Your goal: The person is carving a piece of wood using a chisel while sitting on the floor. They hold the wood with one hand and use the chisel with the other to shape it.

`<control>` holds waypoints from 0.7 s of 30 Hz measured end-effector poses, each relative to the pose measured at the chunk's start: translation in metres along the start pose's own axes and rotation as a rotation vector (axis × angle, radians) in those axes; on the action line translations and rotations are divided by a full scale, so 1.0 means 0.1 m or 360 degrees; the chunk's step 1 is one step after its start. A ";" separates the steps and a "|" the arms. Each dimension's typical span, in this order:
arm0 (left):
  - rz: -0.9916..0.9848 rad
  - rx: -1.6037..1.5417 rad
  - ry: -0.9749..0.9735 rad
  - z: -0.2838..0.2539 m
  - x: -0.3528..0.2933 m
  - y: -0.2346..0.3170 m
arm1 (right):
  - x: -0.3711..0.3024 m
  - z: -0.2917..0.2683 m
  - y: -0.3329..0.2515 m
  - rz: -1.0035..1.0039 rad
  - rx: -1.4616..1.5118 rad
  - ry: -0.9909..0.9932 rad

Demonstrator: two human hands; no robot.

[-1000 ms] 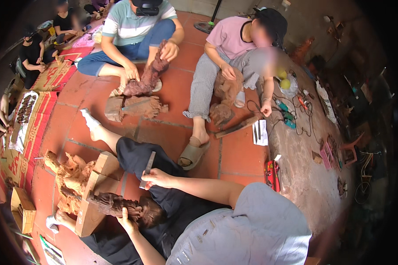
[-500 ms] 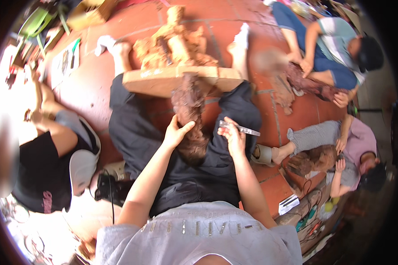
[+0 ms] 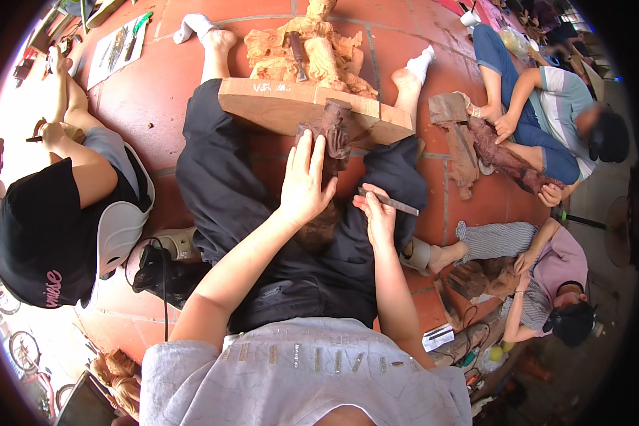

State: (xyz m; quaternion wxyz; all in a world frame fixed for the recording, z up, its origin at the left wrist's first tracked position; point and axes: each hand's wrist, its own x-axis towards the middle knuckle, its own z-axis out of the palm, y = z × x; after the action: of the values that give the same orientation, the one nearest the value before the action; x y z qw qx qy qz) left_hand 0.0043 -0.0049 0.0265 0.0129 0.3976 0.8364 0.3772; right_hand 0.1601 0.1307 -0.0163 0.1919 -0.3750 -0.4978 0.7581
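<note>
A dark reddish-brown wood carving (image 3: 336,128) stands between my legs, its upper end against a thick pale wooden board. My left hand (image 3: 305,177) lies on the carving, fingers stretched out flat along its side, hiding much of its middle. Below that hand, the lower part of the carving rests in my lap, partly in shadow. My right hand (image 3: 378,216) is closed around a slim, flat metal carving tool (image 3: 399,206) above my right thigh, apart from the carving. The tool points to the right.
Across my shins is the thick board (image 3: 277,113), bearing a pale carved figure (image 3: 263,57) and a dark-handled tool (image 3: 296,51). Co-workers sit to my left and right, two with dark carvings (image 3: 500,153). A sheet with tools (image 3: 119,50) lies on the tiles at far left.
My left hand has gone from gripping the carving lower down to lying flat higher up on it. The carving's visible top has turned or tilted. My head view has shifted slightly.
</note>
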 end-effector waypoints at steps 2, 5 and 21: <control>0.0017 0.0006 -0.0007 0.00 -0.07 -0.01 | -0.02 -0.02 0.05 -0.0013 -0.0027 -0.0024; 0.0070 -0.0039 -0.0142 -0.06 -0.27 0.00 | -0.01 -0.01 0.01 0.0017 -0.0032 -0.0033; -0.0213 -0.0926 -0.0972 0.04 -0.51 -0.17 | 0.85 1.06 -1.44 -0.0972 -0.1614 -0.0851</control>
State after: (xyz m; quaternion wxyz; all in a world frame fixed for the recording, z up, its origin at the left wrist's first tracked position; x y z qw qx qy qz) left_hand 0.0290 -0.0436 -0.0018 0.3959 0.4158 0.6768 0.4607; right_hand 0.0126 0.1848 0.1048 0.0674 -0.0589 -0.9088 0.4075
